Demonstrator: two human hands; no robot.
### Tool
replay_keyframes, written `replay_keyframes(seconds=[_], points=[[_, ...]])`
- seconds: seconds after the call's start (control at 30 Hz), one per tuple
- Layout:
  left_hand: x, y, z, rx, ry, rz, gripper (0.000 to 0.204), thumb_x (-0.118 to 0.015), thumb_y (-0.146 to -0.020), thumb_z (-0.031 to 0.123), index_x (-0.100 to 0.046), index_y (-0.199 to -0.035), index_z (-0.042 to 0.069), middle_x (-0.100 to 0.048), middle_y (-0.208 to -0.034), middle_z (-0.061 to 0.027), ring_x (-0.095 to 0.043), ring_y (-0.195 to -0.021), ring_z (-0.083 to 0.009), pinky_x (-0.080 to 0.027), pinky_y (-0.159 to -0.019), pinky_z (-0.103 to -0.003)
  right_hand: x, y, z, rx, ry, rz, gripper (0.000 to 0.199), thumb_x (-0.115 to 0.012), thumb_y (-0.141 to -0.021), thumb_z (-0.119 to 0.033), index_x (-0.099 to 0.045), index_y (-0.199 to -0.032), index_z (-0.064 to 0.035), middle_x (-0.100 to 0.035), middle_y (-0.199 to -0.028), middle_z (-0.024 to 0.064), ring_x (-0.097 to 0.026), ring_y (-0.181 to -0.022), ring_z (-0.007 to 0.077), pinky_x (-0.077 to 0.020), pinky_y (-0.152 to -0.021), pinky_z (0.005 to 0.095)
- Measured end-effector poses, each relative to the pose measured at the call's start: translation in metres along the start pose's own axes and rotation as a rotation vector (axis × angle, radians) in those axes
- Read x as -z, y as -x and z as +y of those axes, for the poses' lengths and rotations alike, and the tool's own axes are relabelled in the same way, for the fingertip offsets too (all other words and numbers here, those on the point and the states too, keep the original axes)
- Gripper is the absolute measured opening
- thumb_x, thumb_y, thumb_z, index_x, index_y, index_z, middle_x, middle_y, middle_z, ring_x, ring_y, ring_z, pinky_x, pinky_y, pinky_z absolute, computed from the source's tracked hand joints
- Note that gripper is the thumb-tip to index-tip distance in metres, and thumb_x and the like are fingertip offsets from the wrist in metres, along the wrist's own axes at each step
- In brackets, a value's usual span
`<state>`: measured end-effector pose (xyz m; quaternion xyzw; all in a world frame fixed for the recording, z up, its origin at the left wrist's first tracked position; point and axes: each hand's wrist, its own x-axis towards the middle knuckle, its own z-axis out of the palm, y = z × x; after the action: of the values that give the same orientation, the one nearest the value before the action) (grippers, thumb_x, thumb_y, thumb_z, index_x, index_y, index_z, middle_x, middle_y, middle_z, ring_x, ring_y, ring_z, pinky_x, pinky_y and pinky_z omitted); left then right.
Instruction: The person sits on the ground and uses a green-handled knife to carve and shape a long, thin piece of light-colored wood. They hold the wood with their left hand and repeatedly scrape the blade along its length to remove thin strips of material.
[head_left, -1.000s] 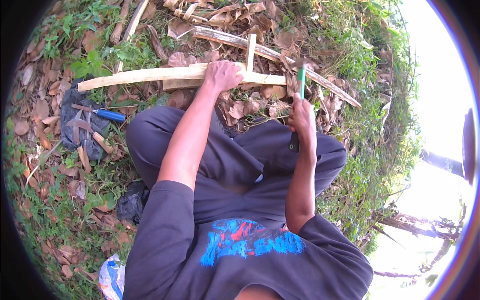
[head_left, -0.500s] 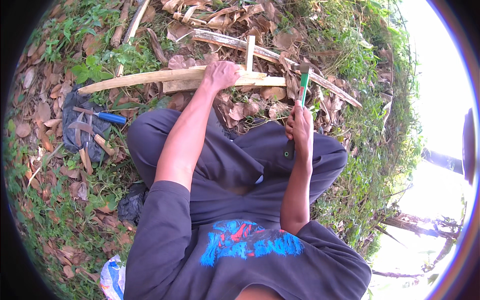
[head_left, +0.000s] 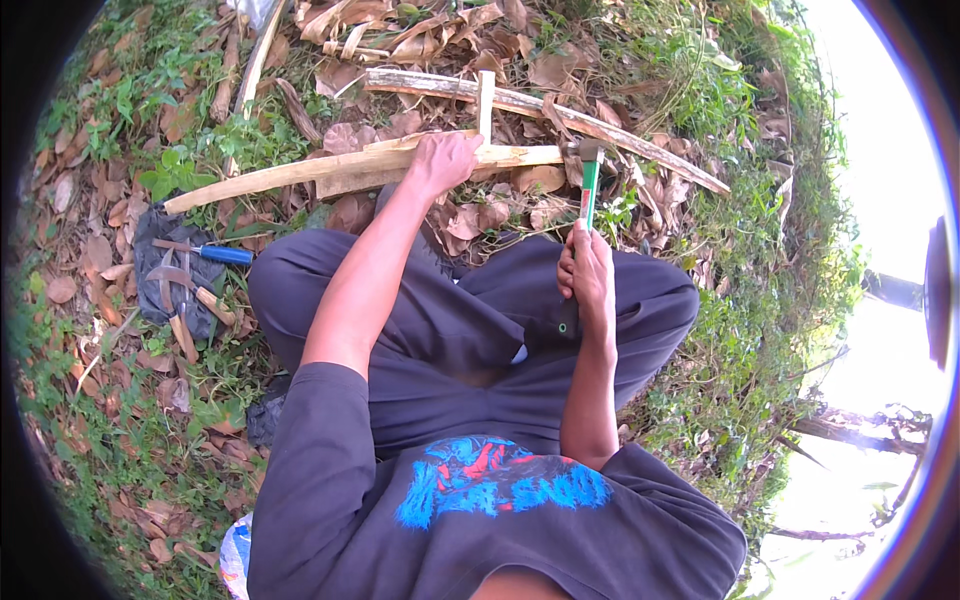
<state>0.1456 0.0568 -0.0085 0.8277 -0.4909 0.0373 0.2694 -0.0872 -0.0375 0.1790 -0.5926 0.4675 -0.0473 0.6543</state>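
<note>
My left hand [head_left: 445, 163] is closed over a long pale wooden strip [head_left: 270, 180], gripping it near a short upright wooden piece [head_left: 486, 108] that crosses it. A thicker wooden board [head_left: 345, 184] lies along the strip's lower side, partly hidden. In my right hand [head_left: 588, 268] is a hammer [head_left: 588, 190] with a green and black handle, held around the handle. The hammer's head is at the right end of the pale wood, touching or very close; I cannot tell which.
A curved weathered wooden strip [head_left: 540, 107] lies beyond the work. To the left, a blue-handled tool [head_left: 222, 254] and a curved blade with a wooden handle [head_left: 212, 304] rest on a black plastic bag [head_left: 150, 235]. Dry leaves and grass cover the ground around my crossed legs.
The hammer has moved left to the end of the pale wood. That strip's right end now reaches further right relative to the upright piece. My left hand keeps its grip; the view has shifted slightly.
</note>
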Motion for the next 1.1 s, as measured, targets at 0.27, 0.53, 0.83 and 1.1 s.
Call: replay_keyframes(seconds=[0.27, 0.53, 0.83, 1.1], points=[[0.006, 0.001, 0.001, -0.075, -0.166, -0.21, 0.06, -0.076, -0.08, 0.037, -0.052, -0.13, 0.012, -0.067, -0.098, -0.0131, -0.065, -0.097, -0.0312, -0.054, -0.075, -0.043, 0.023, 0.006, 0.02, -0.027, -0.095, -0.083, 0.032, -0.047, -0.105, -0.036, -0.042, -0.084, -0.0125, -0.036, -0.059, -0.006, -0.033, -0.041, 0.0034, -0.0314, -0.034, 0.022], [0.049, -0.022, -0.032, -0.334, -0.129, -0.245, 0.059, -0.075, -0.083, 0.031, -0.048, -0.128, 0.004, -0.064, -0.093, -0.015, -0.065, -0.089, -0.0334, -0.053, -0.077, -0.044, 0.054, 0.003, 0.049, -0.044, -0.31, -0.112, 0.031, -0.046, -0.106, -0.034, -0.044, -0.085, -0.0115, -0.035, -0.057, -0.006, -0.033, -0.039, 0.0042, -0.0323, -0.034, 0.0227], [0.098, -0.035, -0.056, -0.429, -0.222, -0.434, 0.055, -0.076, -0.079, 0.028, -0.052, -0.124, 0.006, -0.061, -0.092, -0.0109, -0.063, -0.09, -0.0307, -0.052, -0.076, -0.042, 0.057, -0.004, 0.046, -0.083, -0.422, -0.135, 0.031, -0.045, -0.106, -0.034, -0.044, -0.085, -0.0104, -0.035, -0.057, -0.0049, -0.035, -0.041, 0.005, -0.0349, -0.034, 0.0226], [0.077, 0.005, -0.012, -0.182, -0.102, -0.385, 0.048, -0.076, -0.081, 0.036, -0.058, -0.116, 0.007, -0.056, -0.1, -0.0124, -0.061, -0.096, -0.0326, -0.052, -0.079, -0.043, 0.053, -0.005, 0.049, -0.08, -0.385, -0.13, 0.032, -0.047, -0.105, -0.035, -0.044, -0.084, -0.0107, -0.036, -0.057, -0.005, -0.036, -0.041, 0.0043, -0.0344, -0.035, 0.0216]])
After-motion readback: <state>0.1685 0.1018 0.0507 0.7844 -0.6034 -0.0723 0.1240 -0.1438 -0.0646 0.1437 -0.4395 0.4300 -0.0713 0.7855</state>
